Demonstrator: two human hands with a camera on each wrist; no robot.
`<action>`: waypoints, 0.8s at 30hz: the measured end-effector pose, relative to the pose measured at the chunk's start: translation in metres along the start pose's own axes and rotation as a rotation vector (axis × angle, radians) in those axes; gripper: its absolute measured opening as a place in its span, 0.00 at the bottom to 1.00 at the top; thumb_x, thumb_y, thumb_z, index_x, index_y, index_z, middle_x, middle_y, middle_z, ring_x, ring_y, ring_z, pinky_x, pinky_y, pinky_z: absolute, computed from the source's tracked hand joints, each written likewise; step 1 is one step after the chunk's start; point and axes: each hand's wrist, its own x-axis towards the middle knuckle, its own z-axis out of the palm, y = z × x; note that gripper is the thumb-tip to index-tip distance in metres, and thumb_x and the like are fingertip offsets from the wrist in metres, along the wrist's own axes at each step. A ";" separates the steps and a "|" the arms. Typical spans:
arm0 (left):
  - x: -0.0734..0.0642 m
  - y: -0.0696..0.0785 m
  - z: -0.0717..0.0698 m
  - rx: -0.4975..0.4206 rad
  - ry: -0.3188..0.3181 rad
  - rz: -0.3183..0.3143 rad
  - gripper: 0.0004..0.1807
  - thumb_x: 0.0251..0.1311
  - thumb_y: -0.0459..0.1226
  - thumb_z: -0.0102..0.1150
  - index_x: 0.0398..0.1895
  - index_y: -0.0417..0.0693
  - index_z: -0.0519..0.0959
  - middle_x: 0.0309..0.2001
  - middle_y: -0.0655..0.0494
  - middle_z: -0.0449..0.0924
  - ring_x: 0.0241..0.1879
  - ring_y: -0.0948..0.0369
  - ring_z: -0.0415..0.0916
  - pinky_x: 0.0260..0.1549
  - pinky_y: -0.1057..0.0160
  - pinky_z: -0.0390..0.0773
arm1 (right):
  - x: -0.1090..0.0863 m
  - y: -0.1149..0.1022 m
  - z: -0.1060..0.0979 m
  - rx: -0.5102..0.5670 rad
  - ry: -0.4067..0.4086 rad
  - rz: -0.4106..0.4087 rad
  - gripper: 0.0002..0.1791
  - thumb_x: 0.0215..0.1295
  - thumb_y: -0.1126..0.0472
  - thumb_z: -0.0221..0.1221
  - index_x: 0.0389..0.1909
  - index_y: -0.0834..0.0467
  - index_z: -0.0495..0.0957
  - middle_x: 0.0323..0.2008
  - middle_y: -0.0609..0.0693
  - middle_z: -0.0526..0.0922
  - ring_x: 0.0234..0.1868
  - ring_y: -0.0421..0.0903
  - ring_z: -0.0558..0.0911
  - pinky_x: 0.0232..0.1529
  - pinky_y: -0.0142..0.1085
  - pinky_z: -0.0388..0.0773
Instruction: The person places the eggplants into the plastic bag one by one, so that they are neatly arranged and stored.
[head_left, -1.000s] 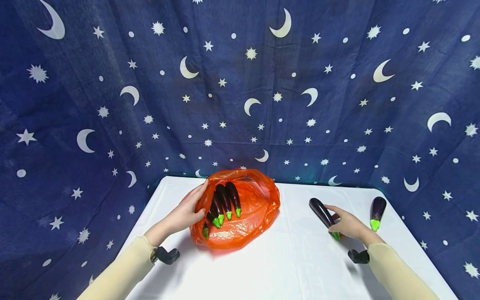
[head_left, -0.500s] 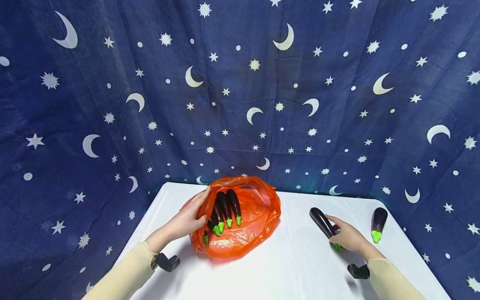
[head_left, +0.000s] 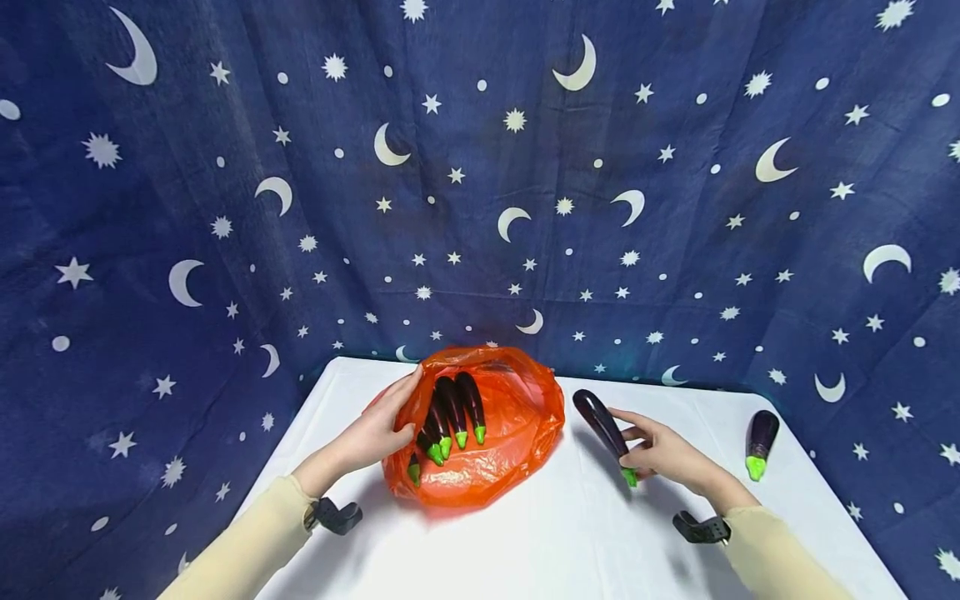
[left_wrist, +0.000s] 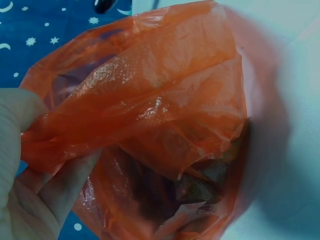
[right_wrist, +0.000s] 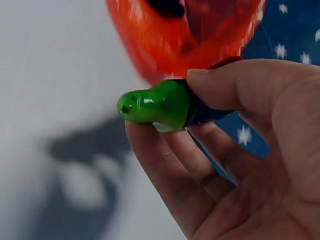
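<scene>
My left hand (head_left: 372,435) pinches the left rim of an orange plastic bag (head_left: 517,421) between thumb and fingers. The left wrist view shows a fold of the thin plastic (left_wrist: 150,95) in that grip. Inside the bag lie several dark eggplants (head_left: 452,408) with green stem ends, side by side along its left part. To the right of the bag, my right hand (head_left: 663,454) holds another eggplant (head_left: 597,417) by its stem end, above its shadow. Its green cap (right_wrist: 170,102) sticks out past the thumb and fingers in the right wrist view.
One more eggplant (head_left: 762,437) lies near the right edge of the white-covered table (head_left: 525,550). A dark blue curtain (head_left: 480,167) with moons and stars hangs behind the table and along its sides.
My right hand has lifted the eggplant and carried it left toward the bag. The left hand keeps its grip on the bag's rim. The head view has shifted slightly.
</scene>
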 end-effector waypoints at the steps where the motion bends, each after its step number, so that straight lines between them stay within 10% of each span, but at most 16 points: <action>1: 0.000 0.000 0.000 -0.002 -0.002 -0.001 0.52 0.59 0.24 0.60 0.84 0.47 0.45 0.79 0.46 0.52 0.75 0.49 0.55 0.68 0.44 0.63 | 0.004 -0.004 0.005 0.010 -0.020 -0.013 0.48 0.62 0.68 0.67 0.81 0.56 0.55 0.58 0.66 0.76 0.37 0.56 0.85 0.34 0.46 0.85; 11: -0.001 0.000 0.001 -0.005 -0.008 -0.005 0.51 0.60 0.24 0.60 0.84 0.47 0.45 0.80 0.45 0.51 0.76 0.50 0.54 0.69 0.46 0.62 | 0.061 -0.039 0.082 0.035 -0.107 -0.066 0.47 0.58 0.70 0.67 0.79 0.54 0.60 0.55 0.64 0.76 0.33 0.53 0.84 0.33 0.42 0.84; 24: -0.004 0.004 0.001 0.014 -0.017 -0.021 0.51 0.61 0.26 0.60 0.84 0.51 0.45 0.81 0.47 0.49 0.76 0.51 0.53 0.69 0.46 0.61 | 0.151 -0.061 0.149 -0.229 0.126 -0.133 0.44 0.52 0.75 0.66 0.73 0.63 0.65 0.48 0.61 0.82 0.40 0.52 0.81 0.37 0.44 0.84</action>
